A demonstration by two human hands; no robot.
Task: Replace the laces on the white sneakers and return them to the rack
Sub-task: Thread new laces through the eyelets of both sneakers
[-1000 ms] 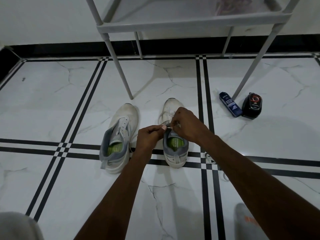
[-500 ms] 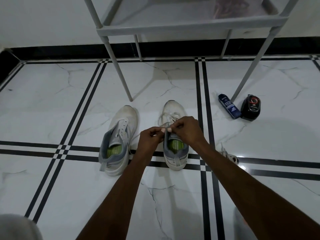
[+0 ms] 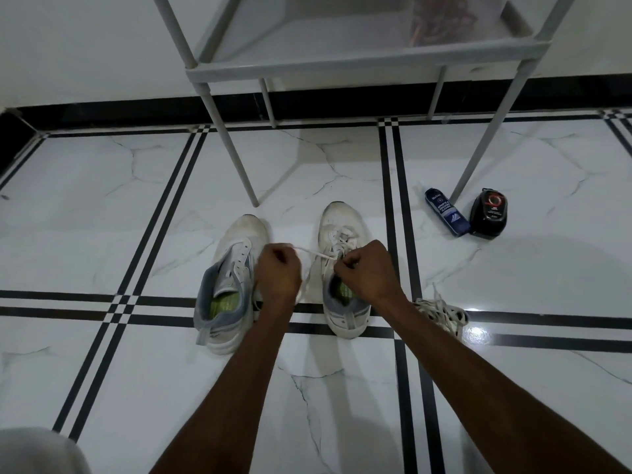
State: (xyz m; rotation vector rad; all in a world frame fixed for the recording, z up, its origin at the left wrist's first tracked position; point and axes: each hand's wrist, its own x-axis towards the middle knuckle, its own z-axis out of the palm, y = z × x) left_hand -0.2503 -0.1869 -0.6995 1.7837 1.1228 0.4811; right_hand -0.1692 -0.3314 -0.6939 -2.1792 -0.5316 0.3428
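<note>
Just right of the frame's centre, the worn white mesh sneaker with the grey heel collar and green insole [image 3: 342,268] stands on the floor, toe toward the rack, and a flat white lace [image 3: 314,253] runs taut from its upper eyelets leftward. I have my left hand [image 3: 277,274] fisted around the free end of that lace, and my right hand [image 3: 367,272] curled at the sneaker's throat, fingertips pinching something at the top eyelets, probably the other lace end, though I cannot see it clearly. I judge this step to be snugging the lacing before tying, so I want an even pull on both ends, low and outward, with the tongue flat and the lace untwisted. The matching white sneaker [image 3: 232,285] sits just left, touching my left wrist in the view, its eyelets bare, so it comes next. A loose tangle of white laces [image 3: 443,313] lies right of my right forearm. Further up right, a blue cleaner bottle [image 3: 446,212] and a black polish case [image 3: 488,213] lie beside a leg of the grey metal shoe rack [image 3: 342,68] at the top of the frame.
</note>
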